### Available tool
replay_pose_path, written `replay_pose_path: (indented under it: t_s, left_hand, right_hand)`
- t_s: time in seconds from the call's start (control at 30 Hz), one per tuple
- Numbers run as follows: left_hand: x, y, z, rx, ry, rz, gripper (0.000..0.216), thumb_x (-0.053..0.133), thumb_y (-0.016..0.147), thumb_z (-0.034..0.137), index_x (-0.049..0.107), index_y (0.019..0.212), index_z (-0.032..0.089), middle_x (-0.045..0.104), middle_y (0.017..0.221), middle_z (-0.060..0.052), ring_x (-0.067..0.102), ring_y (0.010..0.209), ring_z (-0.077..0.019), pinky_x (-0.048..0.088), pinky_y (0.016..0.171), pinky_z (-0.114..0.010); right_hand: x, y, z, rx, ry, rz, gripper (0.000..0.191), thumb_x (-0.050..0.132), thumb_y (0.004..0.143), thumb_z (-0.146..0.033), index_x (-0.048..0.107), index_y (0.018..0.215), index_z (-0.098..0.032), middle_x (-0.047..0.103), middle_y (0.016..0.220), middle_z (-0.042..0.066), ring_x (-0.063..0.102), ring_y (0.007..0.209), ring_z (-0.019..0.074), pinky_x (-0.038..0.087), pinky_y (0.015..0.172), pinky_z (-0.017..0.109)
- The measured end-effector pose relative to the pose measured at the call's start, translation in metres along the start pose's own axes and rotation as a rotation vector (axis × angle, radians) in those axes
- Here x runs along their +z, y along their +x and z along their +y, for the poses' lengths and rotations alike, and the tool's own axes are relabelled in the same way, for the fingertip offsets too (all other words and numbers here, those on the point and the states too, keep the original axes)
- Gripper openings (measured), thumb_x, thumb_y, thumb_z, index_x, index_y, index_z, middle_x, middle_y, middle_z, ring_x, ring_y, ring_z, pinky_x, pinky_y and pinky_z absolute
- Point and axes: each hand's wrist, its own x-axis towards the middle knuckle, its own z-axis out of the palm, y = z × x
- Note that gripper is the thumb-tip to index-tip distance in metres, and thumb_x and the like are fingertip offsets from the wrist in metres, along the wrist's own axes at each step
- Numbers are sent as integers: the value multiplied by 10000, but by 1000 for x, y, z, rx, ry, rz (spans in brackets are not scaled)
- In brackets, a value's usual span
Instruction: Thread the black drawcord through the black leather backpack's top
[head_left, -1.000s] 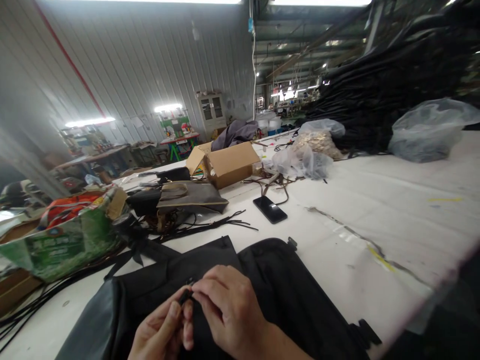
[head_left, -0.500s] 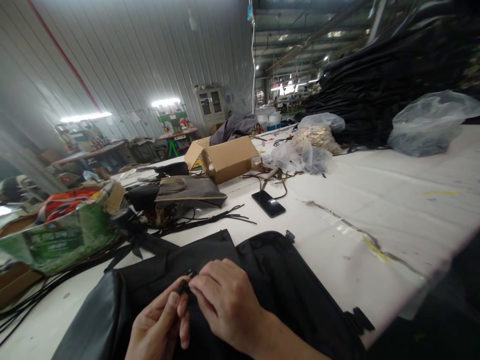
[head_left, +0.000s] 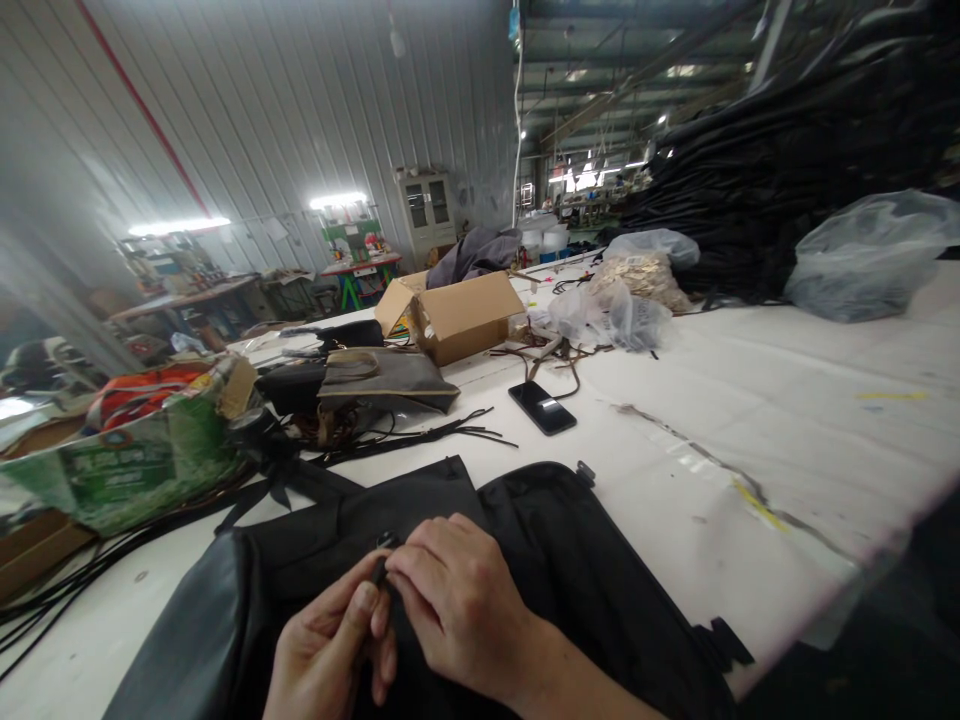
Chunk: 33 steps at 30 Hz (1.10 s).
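Note:
A black bag (head_left: 307,545) lies across the front of the table, its flap and side edges spread out. Over its middle, my left hand (head_left: 330,640) pinches a small black piece (head_left: 379,568), perhaps a strap end or buckle part, between thumb and forefinger. My right hand (head_left: 461,595) is closed against the same piece from the right, fingertips meeting those of the left. A small dark shiny fitting (head_left: 387,540) shows just beyond the fingertips. Black clips (head_left: 724,643) sit at the bag's right edge. The fingers hide most of the held piece.
A phone (head_left: 541,407) lies beyond the bag on the white table (head_left: 705,400). Farther back are an open cardboard box (head_left: 472,320), a grey bag (head_left: 386,378) and plastic bags (head_left: 630,315). A green carton (head_left: 127,470) stands left, near black cords (head_left: 75,585). Black fabric (head_left: 780,180) is piled at right.
The small black piece has turned a little between my fingertips, and less of it shows. Both hands stay together over the bag; the whole view has shifted slightly.

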Motion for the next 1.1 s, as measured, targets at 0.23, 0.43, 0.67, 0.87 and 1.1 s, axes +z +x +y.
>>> replay_pose_path:
  t_s: [0.23, 0.43, 0.67, 0.87, 1.1]
  left_hand:
    - [3, -1, 1, 31, 41, 33, 732, 945, 814, 630, 780, 1307, 114, 632, 685, 4, 555, 451, -134, 472, 385, -235]
    - [5, -4, 2, 48, 69, 32, 748, 938, 816, 641, 780, 1321, 113, 639, 662, 4, 559, 433, -141, 477, 381, -241]
    - [15, -11, 4, 154, 146, 115, 710, 905, 852, 654, 801, 1301, 114, 641, 601, 4, 561, 426, -145, 485, 388, -234]
    - [20, -12, -2, 215, 153, 172, 661, 897, 842, 700, 839, 1239, 175, 648, 596, 10, 540, 399, -101, 431, 390, -166]
    - [19, -11, -8, 230, 141, 172, 611, 879, 867, 688, 847, 1230, 197, 647, 614, 11, 549, 409, -99, 429, 403, -164]
  right_hand:
    - [1, 0, 2, -41, -2, 28, 198, 533, 1151, -215, 719, 1085, -210, 716, 900, -3, 633, 786, 168, 389, 739, 385]
    - [4, -2, 6, -50, 59, 99, 110, 614, 1136, -210, 724, 1126, -213, 793, 947, -11, 709, 802, 151, 425, 772, 369]
    - [7, -3, 4, 53, 211, 99, 221, 635, 1034, -68, 715, 1180, -214, 807, 1004, 17, 745, 877, 179, 522, 823, 338]
    - [9, -3, 4, 29, 227, 89, 214, 602, 1021, -29, 692, 1067, -219, 806, 971, 13, 740, 846, 178, 518, 794, 343]
    - [12, -3, 6, 5, 179, 39, 187, 564, 1067, -47, 678, 1050, -195, 787, 901, 21, 747, 781, 177, 471, 771, 379]
